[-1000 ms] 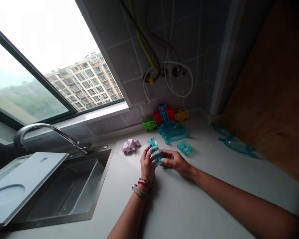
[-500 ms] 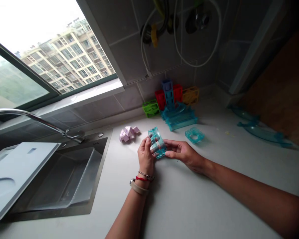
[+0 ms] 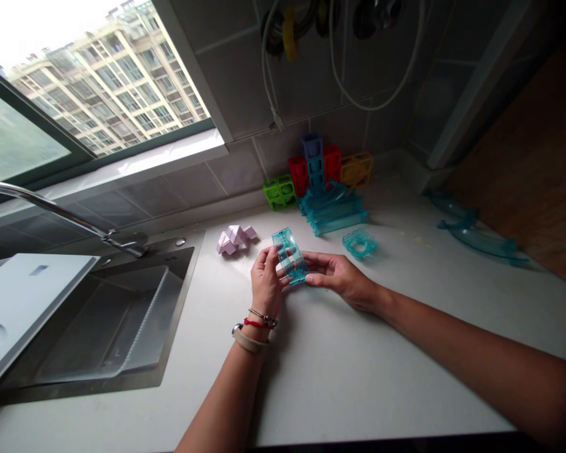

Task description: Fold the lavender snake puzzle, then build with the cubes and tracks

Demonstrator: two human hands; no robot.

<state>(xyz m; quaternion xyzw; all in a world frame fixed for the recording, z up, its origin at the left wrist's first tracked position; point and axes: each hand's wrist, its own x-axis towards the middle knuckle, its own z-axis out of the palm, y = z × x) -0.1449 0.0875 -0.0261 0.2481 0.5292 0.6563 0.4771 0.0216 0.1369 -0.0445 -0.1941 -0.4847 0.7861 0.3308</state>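
Note:
Between both hands I hold a clear teal plastic toy piece (image 3: pixel 290 257), tilted, with holes along its face. My left hand (image 3: pixel 265 277) grips its left side, thumb on the front. My right hand (image 3: pixel 342 280) pinches its lower right edge with thumb and fingers. Left of the piece lies a pink faceted block figure (image 3: pixel 236 240) on the counter. To the right is a teal ring-like piece (image 3: pixel 360 243) with a round opening. Farther back rests a pile of teal track-like pieces (image 3: pixel 338 214).
Behind the pile stand green (image 3: pixel 280 192), red (image 3: pixel 332 163), blue (image 3: pixel 312 146) and yellow blocks (image 3: pixel 357 168) by the wall. Curved teal pieces (image 3: pixel 483 242) lie at right. The sink (image 3: pixel 170 352) with a faucet (image 3: pixel 68 218) and white board (image 3: pixel 33 308) is at left.
The view has shifted, so the scene sits a little higher and more to the left. The teal piece is turned slightly in my hands; both keep hold of it.

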